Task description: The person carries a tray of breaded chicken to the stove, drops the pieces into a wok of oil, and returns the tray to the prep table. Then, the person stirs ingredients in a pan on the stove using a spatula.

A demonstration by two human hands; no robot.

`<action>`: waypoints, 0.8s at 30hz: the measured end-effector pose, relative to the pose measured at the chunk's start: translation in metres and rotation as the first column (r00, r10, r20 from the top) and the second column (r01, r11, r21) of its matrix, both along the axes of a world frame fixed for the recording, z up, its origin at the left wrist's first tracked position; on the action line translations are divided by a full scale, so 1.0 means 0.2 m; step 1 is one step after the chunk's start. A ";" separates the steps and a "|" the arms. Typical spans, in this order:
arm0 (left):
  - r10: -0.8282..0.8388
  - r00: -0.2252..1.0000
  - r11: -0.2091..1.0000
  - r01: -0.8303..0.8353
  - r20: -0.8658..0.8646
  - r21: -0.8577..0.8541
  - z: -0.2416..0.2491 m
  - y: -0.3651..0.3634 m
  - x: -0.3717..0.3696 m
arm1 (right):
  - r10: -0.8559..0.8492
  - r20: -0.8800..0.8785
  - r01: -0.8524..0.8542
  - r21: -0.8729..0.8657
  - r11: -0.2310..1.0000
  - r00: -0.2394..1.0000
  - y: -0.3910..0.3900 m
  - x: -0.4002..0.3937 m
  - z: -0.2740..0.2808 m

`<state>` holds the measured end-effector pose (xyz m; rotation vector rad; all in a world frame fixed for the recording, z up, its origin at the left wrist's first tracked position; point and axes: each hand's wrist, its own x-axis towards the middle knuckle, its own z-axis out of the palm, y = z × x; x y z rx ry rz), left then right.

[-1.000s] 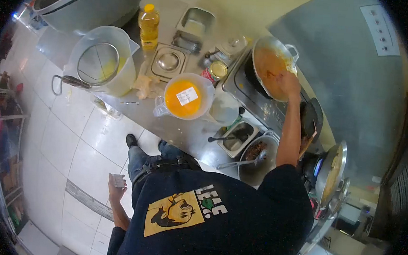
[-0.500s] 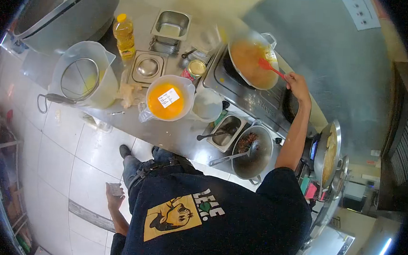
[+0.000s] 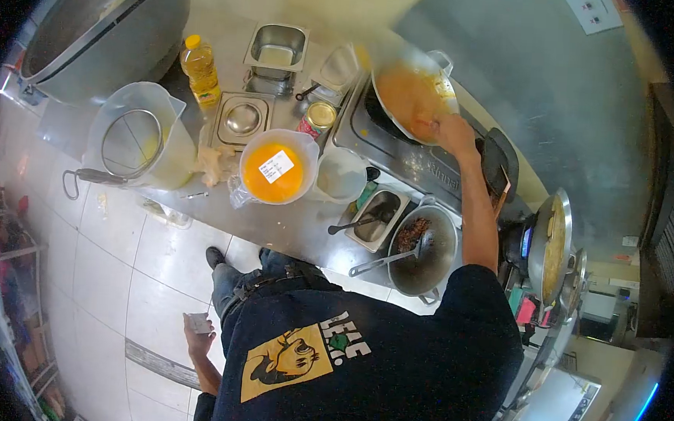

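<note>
My right hand (image 3: 455, 134) is closed around the handle of a red spatula (image 3: 424, 126), over the near edge of a wide two-handled pot (image 3: 452, 102). Orange sauce (image 3: 400, 93) fills the pot, which sits on the stove (image 3: 402, 162). Most of the spatula is hidden by the hand and the sauce. Down at my side, over the floor, my left hand (image 3: 198, 344) grips a small flat grey piece (image 3: 201, 323) whose kind I cannot make out.
A labelled tub of orange liquid (image 3: 258, 179), an oil bottle (image 3: 200, 71), a tin can (image 3: 319, 118) and a large jug (image 3: 173, 142) stand on the steel counter. A deep pot with a ladle (image 3: 433, 274) is near my right arm. Another pan (image 3: 539, 246) stands farther right.
My right hand has moved left and closer to the sauce; the spatula's red head, visible before, is now mostly out of sight. My left hand still holds the grey piece.
</note>
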<state>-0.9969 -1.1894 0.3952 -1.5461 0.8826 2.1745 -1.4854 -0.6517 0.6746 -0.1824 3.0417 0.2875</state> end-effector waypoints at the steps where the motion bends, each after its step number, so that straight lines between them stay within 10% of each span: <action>1: 0.015 1.000 0.999 -0.016 -0.013 -0.043 0.06 0.04 -0.02 | 0.055 -0.012 -0.055 -0.033 0.998 0.998 -0.01 0.00 -0.01; 24: -0.032 0.998 0.999 0.032 -0.045 0.006 0.02 -0.05 0.01 | 0.058 0.098 0.019 -0.642 0.767 0.993 0.05 -0.11 -0.16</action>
